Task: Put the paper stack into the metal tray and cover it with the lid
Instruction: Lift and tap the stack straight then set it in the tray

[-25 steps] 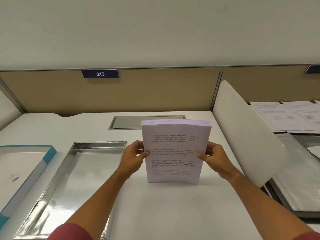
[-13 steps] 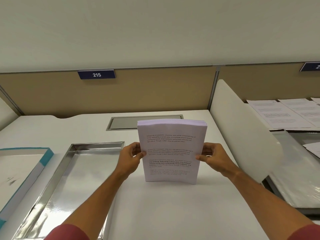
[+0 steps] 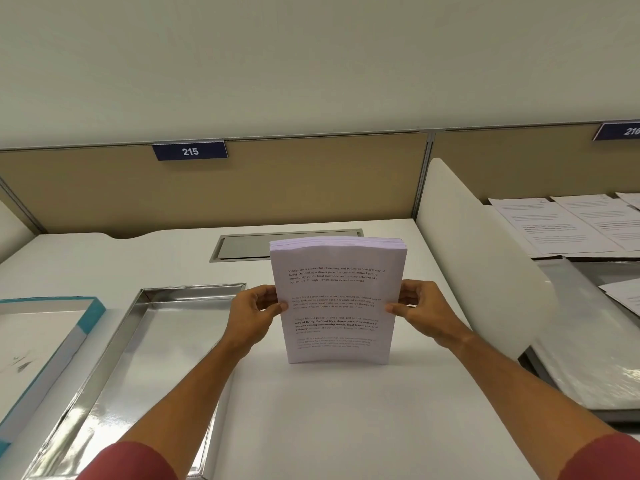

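The left hand [image 3: 254, 315] and right hand [image 3: 420, 311] pinch the side edges of the printed paper stack [image 3: 337, 301], standing upright mid-desk [image 3: 346, 420], while the metal tray [image 3: 145, 362] toward the left edge holds nothing and the teal-rimmed lid [image 3: 52, 336] lies beyond it.

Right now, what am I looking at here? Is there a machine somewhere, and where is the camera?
No machine: these are a person's two bare hands, filmed by a wide-angle camera worn on their head, looking forward and down. The left hand and right hand grip a paper stack by its side edges, standing it upright on its bottom edge on the white desk, printed page facing the camera. Left of it lies an open, empty metal tray, and further left a teal-edged lid. A white divider stands to the right, with loose printed sheets beyond it.
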A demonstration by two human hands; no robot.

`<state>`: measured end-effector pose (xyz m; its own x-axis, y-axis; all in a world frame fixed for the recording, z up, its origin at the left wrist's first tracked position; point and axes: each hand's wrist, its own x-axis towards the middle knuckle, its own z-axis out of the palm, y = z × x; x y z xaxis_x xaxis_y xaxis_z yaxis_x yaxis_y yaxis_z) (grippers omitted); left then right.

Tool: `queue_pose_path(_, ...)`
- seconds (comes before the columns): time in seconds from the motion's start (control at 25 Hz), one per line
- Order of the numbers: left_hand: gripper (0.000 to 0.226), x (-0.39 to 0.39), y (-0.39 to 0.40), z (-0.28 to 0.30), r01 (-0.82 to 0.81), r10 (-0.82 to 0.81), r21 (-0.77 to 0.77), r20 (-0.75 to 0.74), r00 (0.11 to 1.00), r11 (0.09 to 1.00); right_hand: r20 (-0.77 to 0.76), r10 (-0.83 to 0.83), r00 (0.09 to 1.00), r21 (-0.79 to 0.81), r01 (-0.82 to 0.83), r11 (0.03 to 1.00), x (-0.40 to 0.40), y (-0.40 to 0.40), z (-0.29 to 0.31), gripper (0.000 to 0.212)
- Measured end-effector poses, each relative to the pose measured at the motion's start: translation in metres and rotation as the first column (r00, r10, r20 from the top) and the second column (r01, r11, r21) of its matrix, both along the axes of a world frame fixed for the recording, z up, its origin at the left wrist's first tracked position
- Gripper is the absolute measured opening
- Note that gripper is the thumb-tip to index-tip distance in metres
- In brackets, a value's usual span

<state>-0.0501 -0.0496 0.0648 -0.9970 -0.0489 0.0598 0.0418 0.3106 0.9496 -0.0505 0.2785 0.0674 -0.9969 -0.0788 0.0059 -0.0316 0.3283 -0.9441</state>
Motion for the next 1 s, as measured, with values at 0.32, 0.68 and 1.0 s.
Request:
queue_pose_path(0.32, 0.028, 0.008, 0.006, -0.007, -0.029, 0.031, 0.100, -0.026, 0.999, 0.995, 0.016, 0.022, 1.000, -0.049, -0.021, 0.999, 0.002, 0.007, -0.010, 0.031)
queue_pose_path(0.68, 0.026, 0.008, 0.003, -0.007, -0.038, 0.039, 0.055, -0.026, 0.999, 0.998, 0.014, -0.003, 1.000, -0.061, 0.004, 0.998, 0.006, 0.001, -0.017, 0.030)
queue_pose_path(1.0, 0.021, 0.024, -0.012, 0.018, -0.008, 0.009, 0.190, -0.003, 1.000, 0.982, -0.004, 0.108, 0.994, -0.178, -0.107, 0.978, 0.000, -0.006, 0.018, 0.028)
